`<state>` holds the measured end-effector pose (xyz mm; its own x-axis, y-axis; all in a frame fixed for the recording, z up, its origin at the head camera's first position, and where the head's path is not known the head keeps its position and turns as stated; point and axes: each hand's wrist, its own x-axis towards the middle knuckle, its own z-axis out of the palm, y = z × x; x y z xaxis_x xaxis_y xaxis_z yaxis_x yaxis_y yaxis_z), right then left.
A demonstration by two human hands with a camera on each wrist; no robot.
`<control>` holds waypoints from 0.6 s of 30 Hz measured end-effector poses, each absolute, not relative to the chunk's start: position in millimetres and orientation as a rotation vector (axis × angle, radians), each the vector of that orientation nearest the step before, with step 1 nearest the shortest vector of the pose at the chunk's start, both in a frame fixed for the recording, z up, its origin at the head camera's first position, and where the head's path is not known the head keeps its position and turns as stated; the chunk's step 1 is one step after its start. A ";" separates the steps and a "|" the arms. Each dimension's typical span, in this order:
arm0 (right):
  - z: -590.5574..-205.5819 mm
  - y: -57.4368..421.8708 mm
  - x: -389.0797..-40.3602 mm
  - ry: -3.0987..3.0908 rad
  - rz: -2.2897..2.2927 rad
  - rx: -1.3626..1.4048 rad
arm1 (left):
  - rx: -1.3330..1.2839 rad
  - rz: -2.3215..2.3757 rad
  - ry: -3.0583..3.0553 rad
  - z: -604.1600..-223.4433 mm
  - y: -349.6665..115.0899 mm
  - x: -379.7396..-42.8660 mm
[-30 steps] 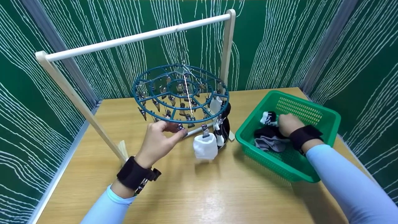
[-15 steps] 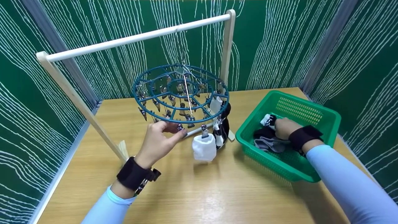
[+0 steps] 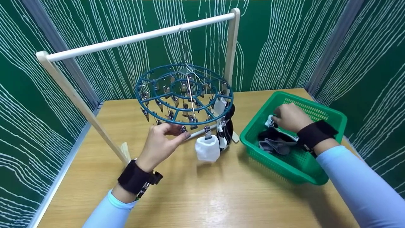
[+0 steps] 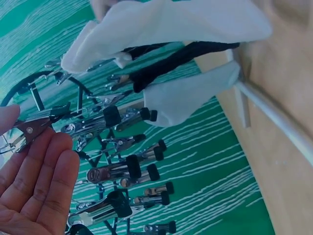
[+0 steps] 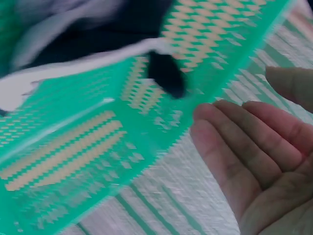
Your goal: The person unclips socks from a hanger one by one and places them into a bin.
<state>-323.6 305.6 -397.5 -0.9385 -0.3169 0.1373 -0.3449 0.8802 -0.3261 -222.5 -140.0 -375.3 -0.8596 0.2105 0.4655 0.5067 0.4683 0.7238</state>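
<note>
My left hand [image 3: 163, 142] pinches a metal clip [image 4: 34, 125] between thumb and fingers, at the near rim of a round blue-green clip hanger [image 3: 202, 123]. A white sock [image 3: 207, 148] hangs from the neighbouring clip; black-and-white socks [image 3: 225, 134] hang behind it. My right hand [image 3: 292, 117] is inside the green basket [image 3: 340, 126], above its socks. In the right wrist view its fingers [image 5: 234, 142] are loosely extended, thumb apart, with nothing between them. A white-and-black sock [image 3: 269, 122] lies close by, partly hidden by that hand. Grey and black socks [image 3: 275, 146] lie nearer.
A wooden stand with a white bar [image 3: 142, 36] carries the hanger. Several bare clips [image 3: 159, 104] dangle beneath the ring. The stand's low rail [image 3: 201, 131] crosses the wooden table [image 3: 215, 196] behind the white sock. Green walls with white streaks surround the table.
My right hand has lifted from the socks and shifted towards the back of the basket, uncovering more of the dark socks. My left hand stays on its clip.
</note>
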 end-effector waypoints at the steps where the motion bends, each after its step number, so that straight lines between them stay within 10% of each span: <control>1: -392.1 300.8 -320.9 -2.934 0.544 0.533 | -0.607 -1.344 -2.411 -375.1 -139.8 -222.5; 18: -353.0 216.1 -294.5 -2.450 0.498 0.842 | -0.606 -1.338 -2.456 -376.1 -139.6 -220.8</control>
